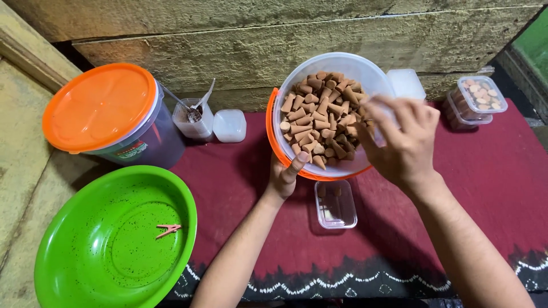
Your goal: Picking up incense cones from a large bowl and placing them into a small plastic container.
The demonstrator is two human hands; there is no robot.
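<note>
the green basin (pixel 74 251) sits closest, well to the left of both grips, with a small peg (pixel 169 230) lying in it. behind it stands the tub with an orange lid (pixel 100 105). the red cloth (pixel 502 188) covers the counter under both arms. the white bucket (pixel 342 65) is tilted toward the person and full of brown cones (pixel 319 122); the left hand (pixel 283 177) grips its lower rim from below, thumb hooked over the edge. the right hand (pixel 402 142) reaches over the bucket's right rim, fingers blurred, so whether its grip is clenched or released cannot be told. just below the two hands lies a small clear box (pixel 335 203), open, with a few cones inside. far right of the grips sit filled clear boxes (pixel 476 100).
</note>
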